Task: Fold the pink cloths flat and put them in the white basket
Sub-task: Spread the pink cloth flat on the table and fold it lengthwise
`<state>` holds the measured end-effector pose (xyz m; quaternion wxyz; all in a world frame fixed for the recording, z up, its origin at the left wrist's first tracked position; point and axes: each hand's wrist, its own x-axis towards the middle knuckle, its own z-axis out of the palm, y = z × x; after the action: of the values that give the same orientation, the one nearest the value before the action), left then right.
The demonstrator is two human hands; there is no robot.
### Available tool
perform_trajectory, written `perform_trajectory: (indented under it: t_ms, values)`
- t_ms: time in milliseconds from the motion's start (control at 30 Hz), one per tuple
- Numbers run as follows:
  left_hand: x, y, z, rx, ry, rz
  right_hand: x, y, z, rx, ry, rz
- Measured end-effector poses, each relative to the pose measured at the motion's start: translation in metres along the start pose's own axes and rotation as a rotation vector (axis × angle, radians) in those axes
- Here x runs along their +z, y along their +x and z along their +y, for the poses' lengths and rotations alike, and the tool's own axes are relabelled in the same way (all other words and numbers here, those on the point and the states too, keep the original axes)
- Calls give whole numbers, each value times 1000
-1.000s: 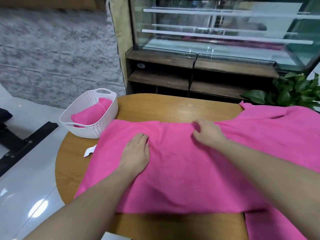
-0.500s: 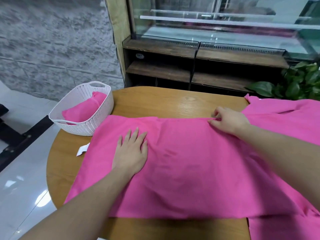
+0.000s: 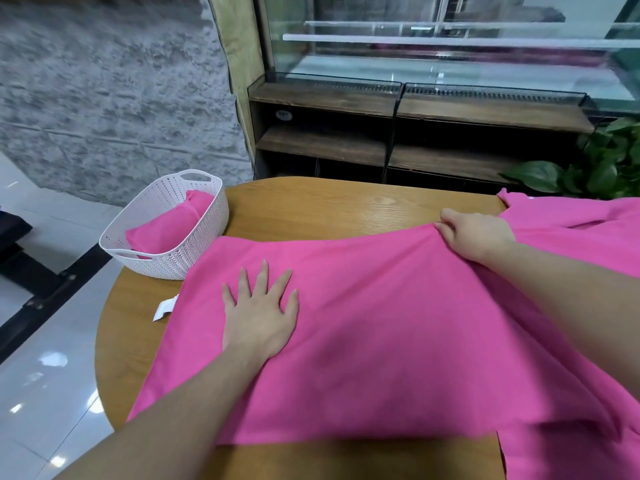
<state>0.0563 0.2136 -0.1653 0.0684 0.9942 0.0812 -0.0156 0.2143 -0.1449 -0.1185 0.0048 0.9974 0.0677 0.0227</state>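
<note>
Left of the pink cloth (image 3: 398, 341) I see the white basket (image 3: 180, 261), a folded cloth (image 3: 166, 230) half hidden inside. My left hand (image 3: 258, 317) presses flat on it; my right hand (image 3: 476, 235) pinches its far edge, fingertips hidden.

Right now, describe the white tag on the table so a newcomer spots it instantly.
On the round wooden table, look at the left edge of the spread pink cloth, below the white basket. The small white tag sticks out from under that edge; it is the only white scrap lying on bare wood.
</note>
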Motion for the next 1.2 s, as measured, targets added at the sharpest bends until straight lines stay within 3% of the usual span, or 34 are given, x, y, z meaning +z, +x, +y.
perform_trajectory:
  t_ms: [367, 500, 667, 833, 1033, 1200]
  values:
    - [-7, 7, 1, -84, 78, -131, 8, -1, 3, 15, 9, -23]
    - [-16, 18, 18, 94, 54, -14, -1, -17, 29, 29, 62, 10]
    - [-14, 33, 88, 320, 25, -83, -6, -41, 62, 21, 104, 32]
    - [2, 45, 125, 309, 105, -153, -8, -58, 90, -32, 129, -7]
    - [7, 48, 123, 357, 131, -165, -12, -72, 117, -19, 270, -90]
    - [-1, 48, 145, 575, 29, -50, -19, -78, 141, -16, 351, -183]
